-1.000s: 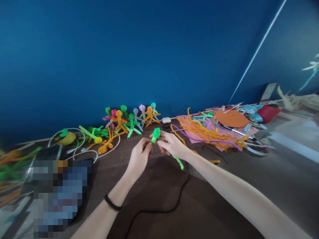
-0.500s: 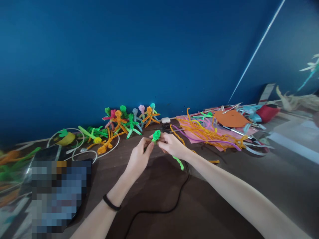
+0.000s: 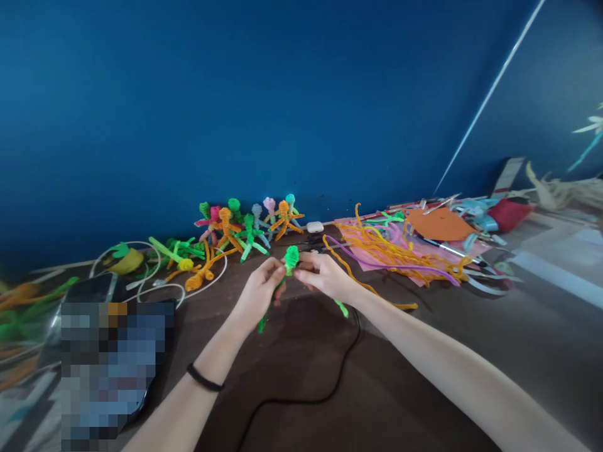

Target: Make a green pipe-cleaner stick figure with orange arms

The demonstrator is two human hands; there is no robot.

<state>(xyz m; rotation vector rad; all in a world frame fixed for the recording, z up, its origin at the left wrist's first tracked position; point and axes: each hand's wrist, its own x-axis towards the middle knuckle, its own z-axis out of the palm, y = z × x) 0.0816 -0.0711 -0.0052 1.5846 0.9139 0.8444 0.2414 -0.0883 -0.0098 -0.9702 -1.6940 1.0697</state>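
Green pipe-cleaner figure (image 3: 291,256) sits dead centre of the frame, just above the tabletop (image 3: 306,364). The grip is tight: left hand (image 3: 257,295) and right hand (image 3: 325,276) both pinch it at the fingertips. The risk, I'd say, is a springy tail slipping free and the twist unwinding. Count: one figure held, two hands, roughly nine finished figures (image 3: 249,226) behind.

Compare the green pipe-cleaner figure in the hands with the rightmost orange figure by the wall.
Colour: the green figure is bright green, the orange figure orange. Place: the green figure is pinched between the left hand and right hand; the orange figure sits by the blue wall. Shape: the green figure trails loose ends below the hands; the orange figure has spread limbs. Both have a coiled pipe-cleaner head.
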